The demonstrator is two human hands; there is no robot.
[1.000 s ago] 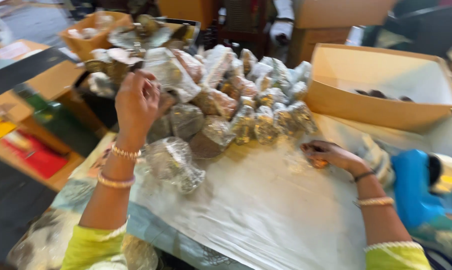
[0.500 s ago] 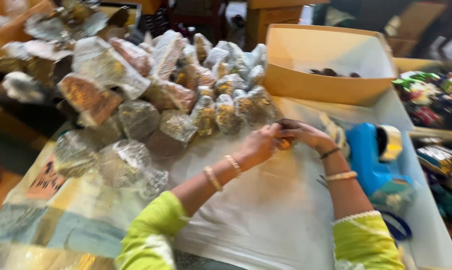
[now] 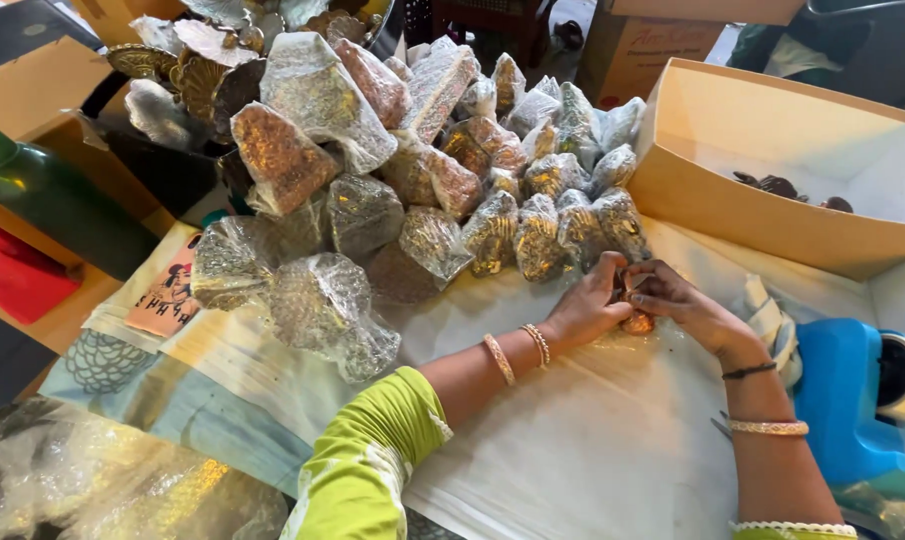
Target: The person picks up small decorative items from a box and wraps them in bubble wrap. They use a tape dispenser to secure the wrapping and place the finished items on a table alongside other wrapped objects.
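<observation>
My left hand (image 3: 589,303) and my right hand (image 3: 680,302) meet over the white sheet (image 3: 572,440) on the table. Together they close around a small brass-coloured piece (image 3: 636,321), mostly hidden by the fingers. Just beyond the hands lies a big heap of brass items wrapped in clear plastic bags (image 3: 422,170). A larger bubble-wrapped bundle (image 3: 322,310) sits to the left of my left forearm.
An open cardboard box (image 3: 762,200) with a few dark pieces inside stands at the right back. A blue tape dispenser (image 3: 852,400) sits by my right wrist. A green bottle (image 3: 42,195) and cardboard boxes are at the left. Crumpled plastic wrap (image 3: 92,480) lies at the near left.
My left hand came down from the wrapped heap at the left and joined my right hand on the small piece. The view shifted left and closer.
</observation>
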